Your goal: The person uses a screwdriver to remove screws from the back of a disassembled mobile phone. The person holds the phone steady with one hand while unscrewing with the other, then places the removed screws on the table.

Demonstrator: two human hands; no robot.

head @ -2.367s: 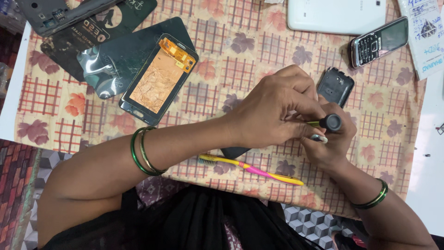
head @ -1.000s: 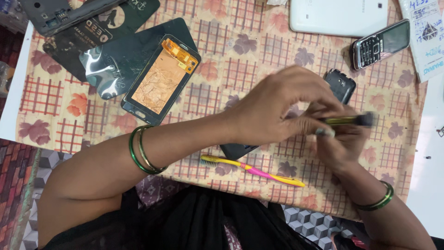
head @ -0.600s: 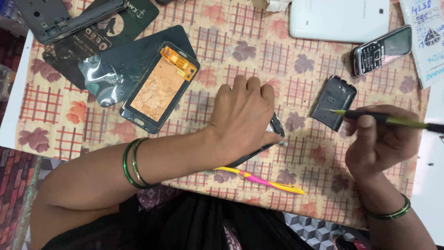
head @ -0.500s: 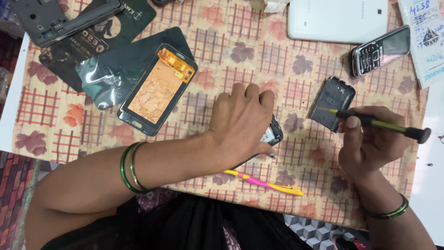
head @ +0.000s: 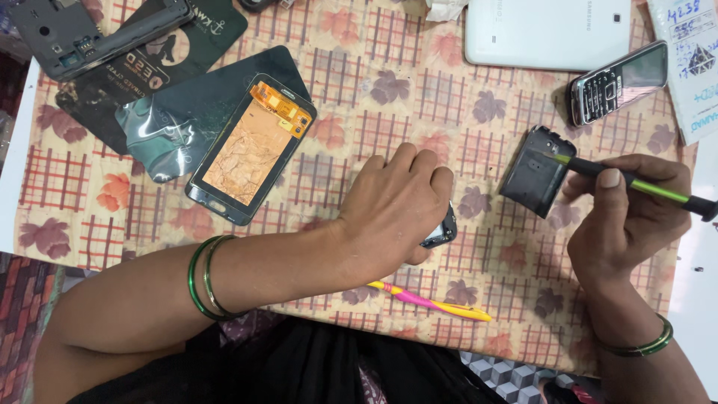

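On the bench, both hands have split apart since a second ago: left hand [head: 393, 206] now flat over a small phone part [head: 441, 228], right hand [head: 624, 217] pinching a screwdriver [head: 636, 183], tip on the black cover [head: 537, 172], so prying's moved there.

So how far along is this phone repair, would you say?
Midway, it seems. Done: a phone screen assembly lies opened up on the patterned cloth. In hand: the right hand points a green-handled tool at a small dark phone frame, while the left hand covers another dark part. Left: the parts lie separate, nothing reassembled.
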